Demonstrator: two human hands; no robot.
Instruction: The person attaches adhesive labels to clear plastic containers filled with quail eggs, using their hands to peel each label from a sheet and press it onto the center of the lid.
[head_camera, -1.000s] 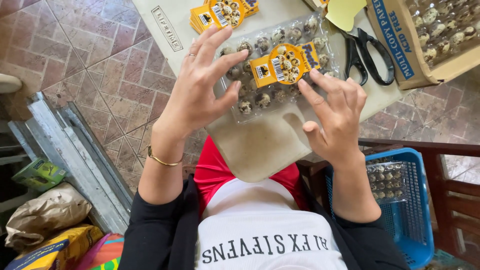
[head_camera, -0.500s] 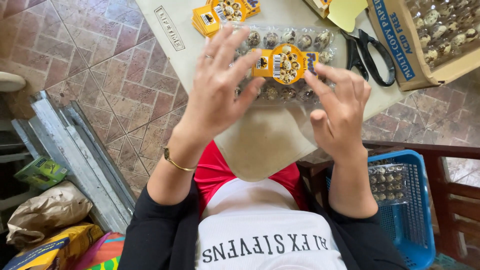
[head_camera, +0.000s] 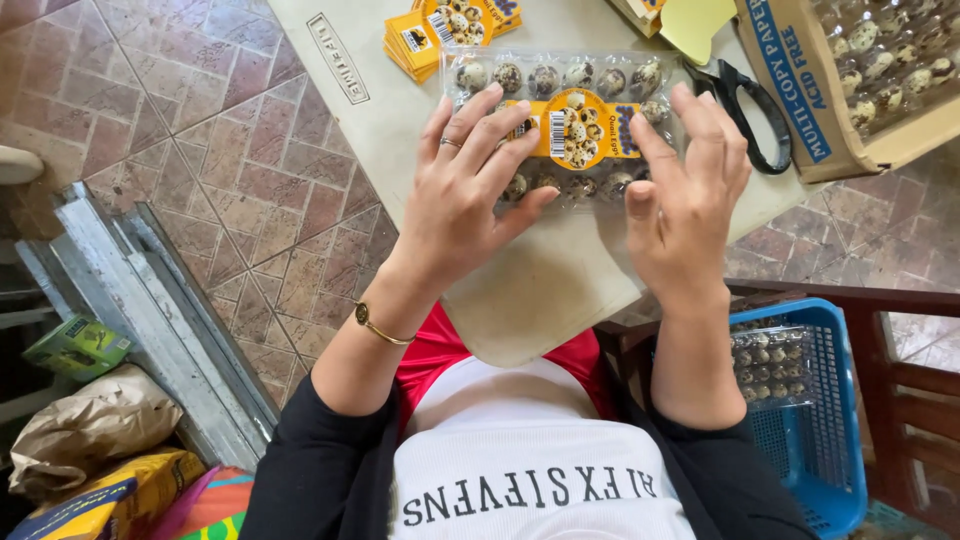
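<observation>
Both hands flat on clear quail-egg pack (head_camera: 560, 125) on surface (head_camera: 400, 130) — left hand (head_camera: 465, 200), right hand (head_camera: 685, 195) fingers spread, pressing not gripping — apparently holding lid shut.

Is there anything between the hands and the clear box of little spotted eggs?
Nothing visible. The left hand and right hand both rest right on the clear egg box. The scissors lie off to the right.
</observation>
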